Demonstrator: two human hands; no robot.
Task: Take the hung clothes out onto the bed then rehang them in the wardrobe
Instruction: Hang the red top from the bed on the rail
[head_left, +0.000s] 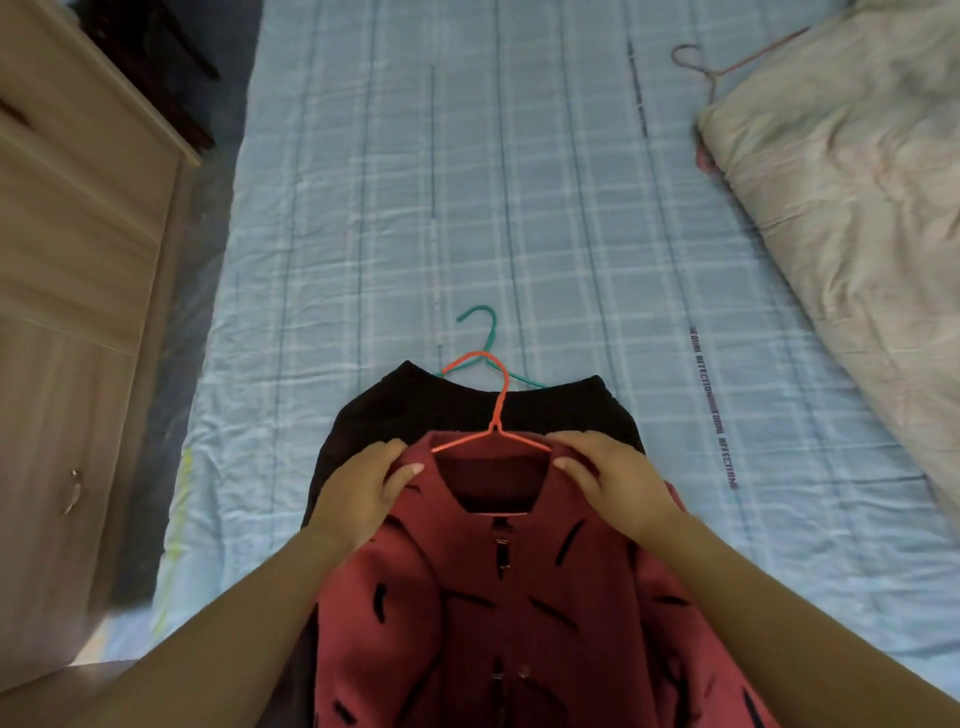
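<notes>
Red cardigan, flecked with black dashes, sits front and centre on an orange hanger, at the near end of the bed. Left hand pinches the fabric at one shoulder beside the collar, thumb on top; right hand pinches the other shoulder the same way, both right at the hanger's arms. Underneath lies a black garment, flat on the bed, with a green hanger poking out past its far edge, hook resting on the sheet. That sheet is pale blue with a checked pattern and dark stripes, lightly creased, with printed lettering on the right side. Over on the right, a rumpled beige duvet is heaped up, and a pink hanger peeks out from its far corner. On the left stands a light wooden cabinet close by the bed, with a metal handle on its door.
</notes>
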